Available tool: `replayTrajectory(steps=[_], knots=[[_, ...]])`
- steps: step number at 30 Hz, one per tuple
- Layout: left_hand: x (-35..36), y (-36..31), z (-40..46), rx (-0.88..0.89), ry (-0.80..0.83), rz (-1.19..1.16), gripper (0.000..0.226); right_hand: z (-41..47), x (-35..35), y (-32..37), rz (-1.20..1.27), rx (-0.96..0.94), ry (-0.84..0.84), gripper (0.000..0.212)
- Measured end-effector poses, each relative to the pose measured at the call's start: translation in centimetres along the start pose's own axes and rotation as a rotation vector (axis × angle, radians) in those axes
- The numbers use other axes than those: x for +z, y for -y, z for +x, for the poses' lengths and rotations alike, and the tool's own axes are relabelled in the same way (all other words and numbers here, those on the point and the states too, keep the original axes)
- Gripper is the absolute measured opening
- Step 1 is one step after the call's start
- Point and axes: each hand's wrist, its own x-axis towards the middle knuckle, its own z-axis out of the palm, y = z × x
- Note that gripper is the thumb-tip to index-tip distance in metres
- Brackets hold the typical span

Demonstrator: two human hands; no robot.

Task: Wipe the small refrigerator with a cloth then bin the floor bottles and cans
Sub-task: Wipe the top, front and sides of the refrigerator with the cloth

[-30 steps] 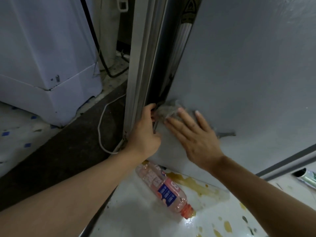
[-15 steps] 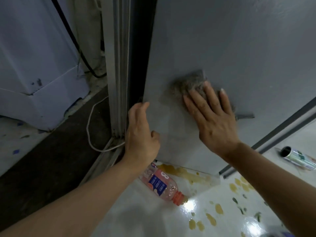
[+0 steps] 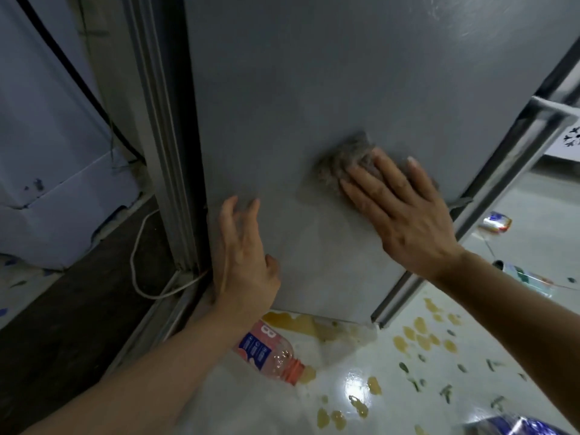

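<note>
Since a moment ago the right hand has been sliding the fuzzy grey cloth further right across the flat grey side panel of the small refrigerator, away from the rear edge, and the left hand has been opening up off that edge. Right now the right hand is pressing the cloth flat against the panel, fingers straight and spread, so its grip isn't really curling round anything, just palm pressure. The cloth is bunching out above and to the left of those fingertips. The left hand is resting against the panel, below and left of the cloth, fingers relaxed and holding nothing.

Straight below the left wrist, a clear plastic bottle with pinkish liquid, blue label and orange cap is lying on its side on the glossy white floor, next to yellowish spill stains. Off to the right of the pressing hand, past the fridge's front edge, a crushed silver and blue can is lying on the floor, and a green and white can is sitting just below that wrist. A white cord is looping on the dark floor strip left of the idle hand.
</note>
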Motion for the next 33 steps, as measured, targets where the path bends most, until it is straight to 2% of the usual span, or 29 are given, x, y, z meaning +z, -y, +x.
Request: replayTrajectory(steps=[2,3,6,8,10,12,16,19,21,25,27,33], knots=[[0.4,-0.5,0.0,-0.005,0.003,0.023,0.076,-1.1,0.3,0.6,0.004,0.092,0.033,0.057],[0.6,-0.6,-0.1,-0.013,0.012,0.047,0.076,-2.4,0.6,1.7,0.007,0.082,0.107,0.063],[1.2,-0.9,-0.8,0.01,0.101,0.12,0.08,-7.2,1.1,5.0,0.042,-0.14,0.352,0.078],[1.6,-1.5,-1.1,0.094,0.181,0.16,0.085,-8.6,0.8,5.5,0.034,-0.258,0.411,0.075],[2.0,-2.5,-1.1,0.167,0.209,0.242,0.087,-8.5,0.3,4.4,0.006,-0.276,0.363,0.063],[2.1,-3.6,-0.9,0.196,0.198,0.271,0.085,-7.8,-0.4,2.1,-0.001,-0.162,0.236,0.05],[2.9,-5.5,-0.5,0.262,0.177,0.265,0.081,-6.7,-1.7,-2.5,-0.037,0.027,0.026,0.042],[4.0,-6.2,-0.7,0.293,0.16,0.265,0.081,-7.4,-1.0,-1.7,0.032,0.138,-0.069,0.041],[4.6,-6.1,-1.0,0.323,0.165,0.275,0.08,-9.0,-0.2,0.3,0.069,0.161,-0.041,0.041],[5.1,-5.7,-1.4,0.385,0.209,0.334,0.079,-12.0,-0.1,2.7,0.1,-0.046,0.161,0.038],[5.2,-5.9,-1.4,0.398,0.251,0.349,0.08,-11.9,-0.7,2.4,0.126,-0.064,0.184,0.036],[5.7,-7.7,-0.7,0.465,0.285,0.357,0.08,-8.9,-3.7,-2.7,0.152,0.398,-0.011,0.031]])
